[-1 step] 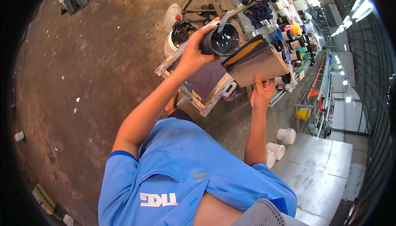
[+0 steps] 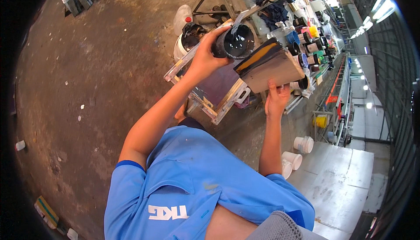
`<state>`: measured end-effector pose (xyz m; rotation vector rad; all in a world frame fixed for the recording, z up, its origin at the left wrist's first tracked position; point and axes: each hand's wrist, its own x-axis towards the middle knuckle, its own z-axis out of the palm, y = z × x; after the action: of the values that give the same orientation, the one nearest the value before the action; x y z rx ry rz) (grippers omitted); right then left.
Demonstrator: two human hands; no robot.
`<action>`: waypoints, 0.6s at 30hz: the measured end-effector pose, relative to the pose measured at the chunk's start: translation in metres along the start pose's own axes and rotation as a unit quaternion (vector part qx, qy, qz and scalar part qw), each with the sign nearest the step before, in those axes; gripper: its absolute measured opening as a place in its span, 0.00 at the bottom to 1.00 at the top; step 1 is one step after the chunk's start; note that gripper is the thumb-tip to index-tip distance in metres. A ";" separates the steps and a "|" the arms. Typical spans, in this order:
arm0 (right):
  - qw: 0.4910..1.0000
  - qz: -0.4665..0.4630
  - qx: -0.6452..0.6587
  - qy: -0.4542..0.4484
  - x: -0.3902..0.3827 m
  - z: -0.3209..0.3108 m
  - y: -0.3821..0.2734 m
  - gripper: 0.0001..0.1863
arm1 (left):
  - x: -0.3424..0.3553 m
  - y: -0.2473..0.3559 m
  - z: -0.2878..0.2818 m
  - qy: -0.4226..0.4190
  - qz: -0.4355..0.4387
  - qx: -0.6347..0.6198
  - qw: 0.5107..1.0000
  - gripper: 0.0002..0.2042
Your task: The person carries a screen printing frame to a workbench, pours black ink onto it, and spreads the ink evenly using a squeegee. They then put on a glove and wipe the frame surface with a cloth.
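Concrete floor, dark and stained, fills the left half of the head view. One white bench top is seen at the lower right, and one long shelf crowded with paint pots runs up the right side; the pots are too many and too small to be counted. One framed printing screen with pale rails lies under the hands, resting on a stand. One flat board, edged with yellow and black paint, is held from below by the right hand, whose fingers are closed on its lower edge. One dark round can of black paint is gripped around its side by the left hand, which is clamped on it; the can is tipped with its open mouth toward the camera, just above the board and the screen. The two hands are kept apart, each on its own thing. Three white tubs stand beside the bench, near the right elbow. One white jug with a red cap stands on the floor beyond the screen. One yellow bucket is seen by the shelf.
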<state>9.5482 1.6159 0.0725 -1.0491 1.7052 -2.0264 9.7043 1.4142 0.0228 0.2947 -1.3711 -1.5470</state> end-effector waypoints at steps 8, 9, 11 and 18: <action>0.999 0.024 -0.034 -0.002 -0.004 0.000 0.007 0.25 | 0.023 0.035 0.009 0.005 0.039 0.031 0.999 0.40; 0.999 0.027 -0.035 0.001 -0.004 -0.001 0.008 0.25 | 0.026 0.037 0.010 0.002 0.044 0.039 0.998 0.40; 0.999 0.035 -0.039 0.005 -0.005 -0.002 0.009 0.26 | 0.032 0.040 0.011 0.008 0.042 0.024 0.999 0.41; 0.997 -0.041 -0.040 0.042 0.003 -0.001 0.012 0.30 | 0.029 0.023 0.010 0.033 0.030 -0.061 0.997 0.43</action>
<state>9.5430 1.6123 0.0624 -1.0904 1.8269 -2.0969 9.6953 1.4008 0.0582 0.2251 -1.2172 -1.5502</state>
